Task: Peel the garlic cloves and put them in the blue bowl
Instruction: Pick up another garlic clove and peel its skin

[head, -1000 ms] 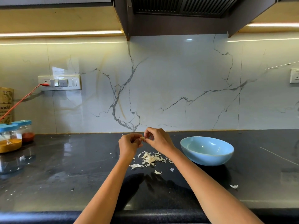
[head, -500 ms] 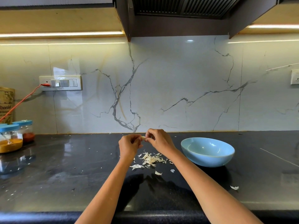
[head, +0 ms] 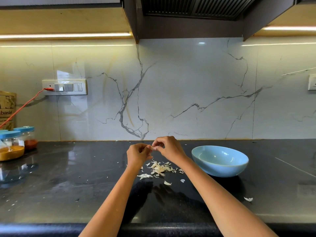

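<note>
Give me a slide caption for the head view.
Both hands, left and right, pinch a garlic clove above peel scraps beside the blue bowl.

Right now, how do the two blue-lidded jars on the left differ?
The nearer jar holds yellow-orange powder; the farther jar holds red powder. The nearer jar looks larger and stands closer to the counter's front; the farther jar stands behind it, nearer the wall, and is partly hidden by it. Both are clear, upright, and closed with blue lids.

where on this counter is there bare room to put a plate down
Most bare: the dark counter between the spice jars and the left hand, bar small flecks. Also right of the blue bowl. Crowded: the peel pile below both hands, which hold a garlic clove.
</note>
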